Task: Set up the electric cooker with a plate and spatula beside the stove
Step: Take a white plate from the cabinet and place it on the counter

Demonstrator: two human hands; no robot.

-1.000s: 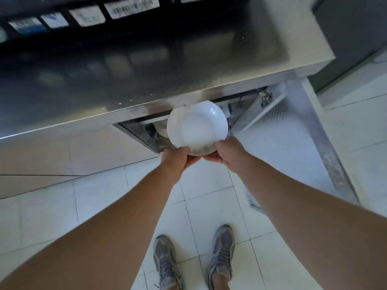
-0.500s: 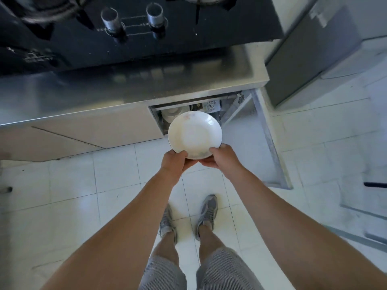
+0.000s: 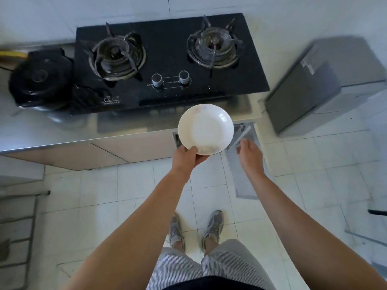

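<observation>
Plate [image 3: 205,129] is what we are looking at first: we are holding the white plate up near the middle of the frame, over the front edge of the counter [image 3: 62,130]. Our left hand [image 3: 185,156] is gripping its near rim, with the thumb on top and the fingers curled under it. Our right hand [image 3: 250,155] is not touching the plate; its fingers are spread loosely and are reaching toward the open grey cabinet door [image 3: 245,178] at the right of the middle. We are guessing that we are in the step of bringing the plate to its spot. The black stove [image 3: 167,59] is sitting in the upper middle of the frame. A round black pot [image 3: 40,79], maybe the electric cooker, is sitting just beside the stove in the upper left, but it is blurry and we are not sure. We are not seeing any spatula. Next, we are thinking the right hand needs to push the door shut, and the left hand needs to keep the plate flat and set it softly on a bare part of the counter beside the stove. After that we are still needing to find the spatula.
</observation>
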